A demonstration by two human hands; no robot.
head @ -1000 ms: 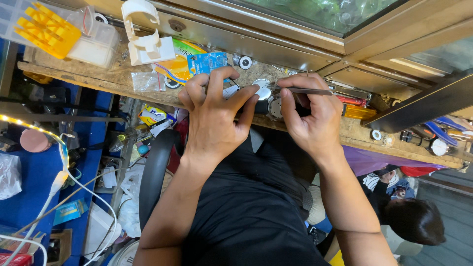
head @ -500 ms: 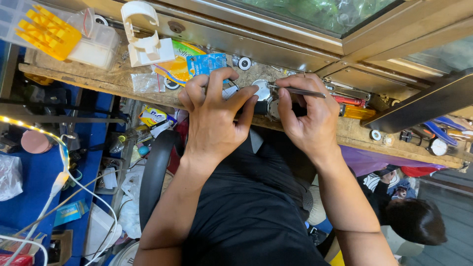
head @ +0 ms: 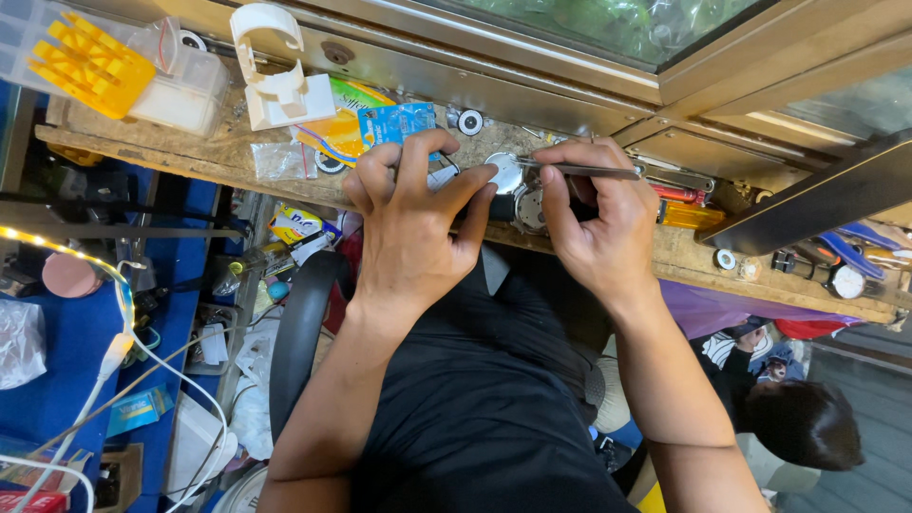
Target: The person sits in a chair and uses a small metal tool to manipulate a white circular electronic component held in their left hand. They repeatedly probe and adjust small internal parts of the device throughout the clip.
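1. At the desk's far left corner sits a yellow ribbed rack in a clear plastic box; both look light and rigid.
2. Next along the back edge stands a white plastic holder with a rounded clamp top, and beside it lie glossy yellow and blue packets and a small clear bag, all thin and soft.
3. My left hand rests over the front edge near the middle, fingers curled and pressing down beside the watch case, thumb reaching toward it. I cannot tell whether it truly pinches the case or only steadies it.
4. The watch case is a small round metal piece, shiny and smooth, lying on the worn wood between my two hands. I judge it light, stiff and slippery, with delicate parts inside; best held by its rim, never by the open face.
5. My right hand is closed on thin steel tweezers, pinched between thumb and forefinger, tips pointing left at the case. They are springy and fine, so a gentle grip near the middle suits them.
6. Toward the right edge lie a red and yellow tool handle, small round parts and a watch.
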